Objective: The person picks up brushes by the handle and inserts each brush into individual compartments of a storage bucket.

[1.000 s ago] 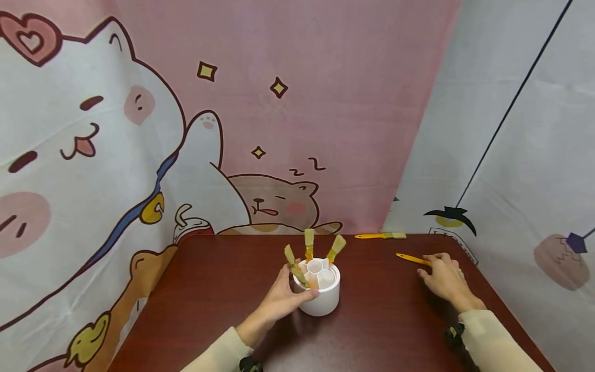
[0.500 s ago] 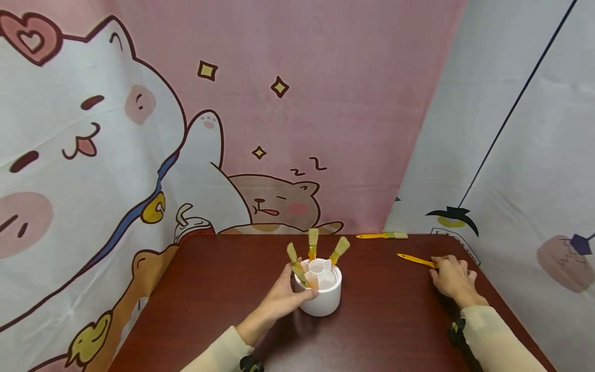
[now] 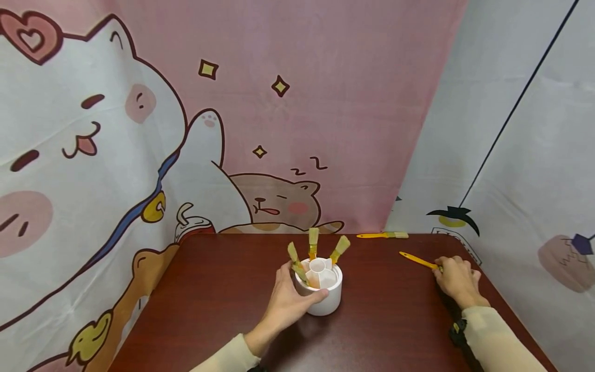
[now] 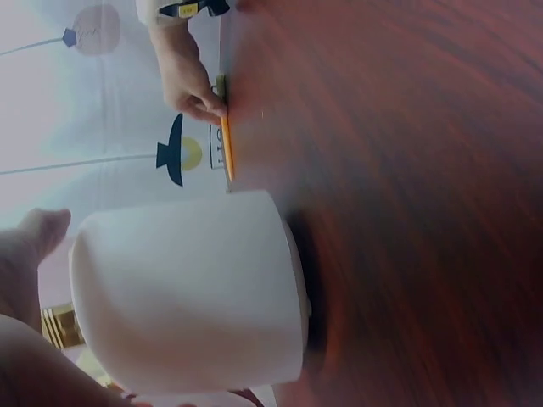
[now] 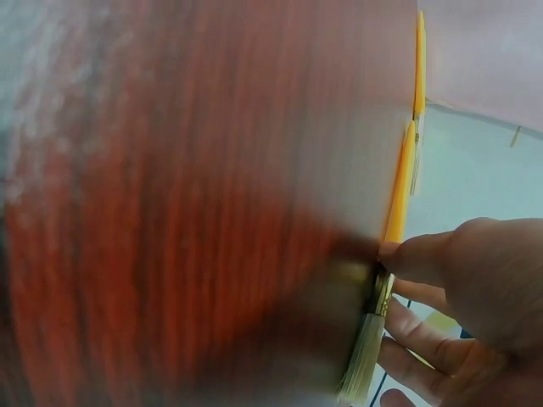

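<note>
My left hand (image 3: 288, 302) grips a white round brush holder (image 3: 325, 302) from its left side, thumb across the front, most fingers hidden behind it. Inside, the holder is divided into compartments around a central ring. Several bristle brushes (image 3: 313, 238) stand in it, bristles up, along its left and back. At the table's right side my right hand (image 3: 457, 279) pinches a flat paintbrush (image 3: 417, 259) with a yellow handle. In the right wrist view the thumb presses that brush (image 5: 399, 191) near the metal band, other fingers on its far side; the pale bristles point toward the wrist.
Another yellow-handled brush (image 3: 382, 235) lies along the table's back edge. The dark red-brown table (image 3: 209, 289) meets a cartoon-printed cloth (image 3: 353, 129) behind and at the right side.
My right hand has slid a little to the right along the brush, off the handle toward the bristle end. The left hand has shifted slightly right, its thumb farther across the holder.
</note>
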Demonstrator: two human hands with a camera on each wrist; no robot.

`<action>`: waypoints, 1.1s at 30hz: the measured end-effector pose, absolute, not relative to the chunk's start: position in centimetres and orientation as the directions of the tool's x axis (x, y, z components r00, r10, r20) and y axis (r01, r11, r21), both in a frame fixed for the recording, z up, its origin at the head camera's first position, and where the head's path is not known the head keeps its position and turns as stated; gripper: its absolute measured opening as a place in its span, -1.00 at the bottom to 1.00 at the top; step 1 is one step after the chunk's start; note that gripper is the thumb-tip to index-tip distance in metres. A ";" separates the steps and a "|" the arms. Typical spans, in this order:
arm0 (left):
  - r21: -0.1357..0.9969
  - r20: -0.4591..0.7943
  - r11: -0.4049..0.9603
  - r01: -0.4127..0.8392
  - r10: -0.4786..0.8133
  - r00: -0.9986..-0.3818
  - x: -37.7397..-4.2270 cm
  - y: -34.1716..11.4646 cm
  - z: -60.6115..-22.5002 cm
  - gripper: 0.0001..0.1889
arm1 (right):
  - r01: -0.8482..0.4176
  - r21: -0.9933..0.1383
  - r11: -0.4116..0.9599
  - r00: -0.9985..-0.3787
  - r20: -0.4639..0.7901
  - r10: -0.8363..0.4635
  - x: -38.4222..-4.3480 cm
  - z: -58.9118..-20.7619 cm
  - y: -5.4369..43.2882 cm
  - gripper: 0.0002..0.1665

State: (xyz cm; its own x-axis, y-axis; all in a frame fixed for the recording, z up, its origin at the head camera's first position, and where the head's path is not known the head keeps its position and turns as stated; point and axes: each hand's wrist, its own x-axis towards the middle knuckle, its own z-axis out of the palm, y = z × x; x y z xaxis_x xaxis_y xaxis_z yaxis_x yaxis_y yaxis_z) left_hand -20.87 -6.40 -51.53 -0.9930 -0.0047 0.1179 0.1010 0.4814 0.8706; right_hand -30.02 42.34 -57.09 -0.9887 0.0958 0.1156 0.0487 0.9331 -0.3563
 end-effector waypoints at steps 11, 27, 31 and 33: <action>0.866 0.139 0.494 0.078 -0.088 -0.986 -20.4 -5.2 -51.3 0.12 | 0.052 -0.357 0.933 -0.987 0.126 0.103 -30.0 -56.9 42.5 -0.63; 0.854 0.134 0.505 0.128 0.023 -0.991 -21.1 -6.8 -51.3 0.03 | 0.068 -0.378 0.923 -0.991 0.078 0.105 -29.6 -56.2 42.4 -0.53; 0.854 0.121 0.504 0.127 0.045 -0.992 -21.4 -7.1 -51.4 0.07 | 0.069 -0.386 0.920 -0.991 0.083 0.110 -29.4 -56.1 42.2 -0.54; 0.853 0.116 0.506 0.127 0.055 -0.992 -21.5 -7.2 -51.5 0.11 | 0.069 -0.393 0.917 -0.990 0.083 0.110 -29.2 -56.1 42.1 -0.55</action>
State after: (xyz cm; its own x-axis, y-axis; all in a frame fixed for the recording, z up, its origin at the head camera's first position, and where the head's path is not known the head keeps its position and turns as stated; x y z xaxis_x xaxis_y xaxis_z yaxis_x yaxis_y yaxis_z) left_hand -21.54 -7.20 -51.51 -0.9918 0.0546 0.1157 0.1274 0.5058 0.8532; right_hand -29.22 42.06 -56.08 -0.9904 0.1101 0.0833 0.0689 0.9171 -0.3927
